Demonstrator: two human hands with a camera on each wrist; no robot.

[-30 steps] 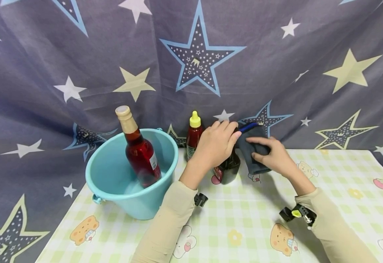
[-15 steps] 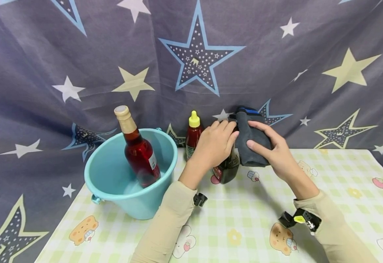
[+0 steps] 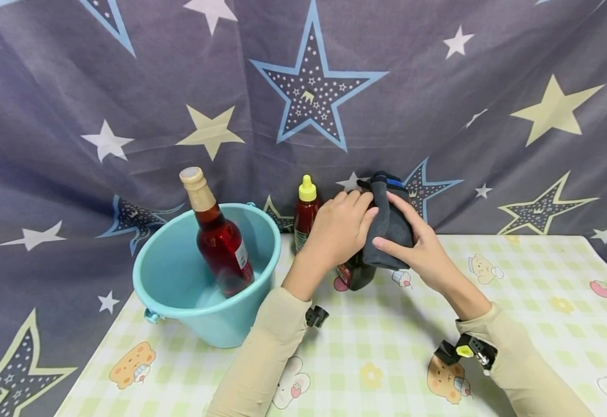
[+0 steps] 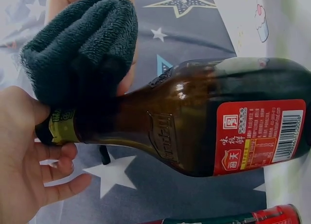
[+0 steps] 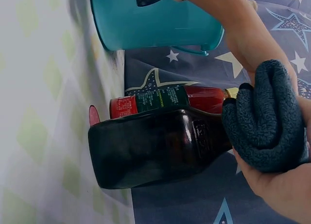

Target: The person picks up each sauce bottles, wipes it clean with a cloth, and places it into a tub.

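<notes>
My left hand (image 3: 337,229) grips the neck of a dark brown sauce bottle (image 4: 189,122) near its cap. A red label with a barcode shows on that bottle in the left wrist view, and it stands upright on the table. With my right hand (image 3: 424,255) I hold a folded dark grey towel (image 3: 389,231), thumb in front and fingers behind. The towel lies against the bottle's neck and shoulder, just right of my left hand. In the right wrist view the towel's rolled folds (image 5: 265,119) hide the neck.
A red sauce bottle with a yellow cap (image 3: 307,191) stands behind my left hand. To the left is a light blue bucket (image 3: 220,327) with a tall red glass bottle (image 3: 222,246) leaning in it. A star-patterned curtain (image 3: 387,35) hangs behind the checked tablecloth (image 3: 387,341).
My right hand has lifted the towel off the table at the right and brought it left against the bottle. The left hand has stayed on the bottle's neck.
</notes>
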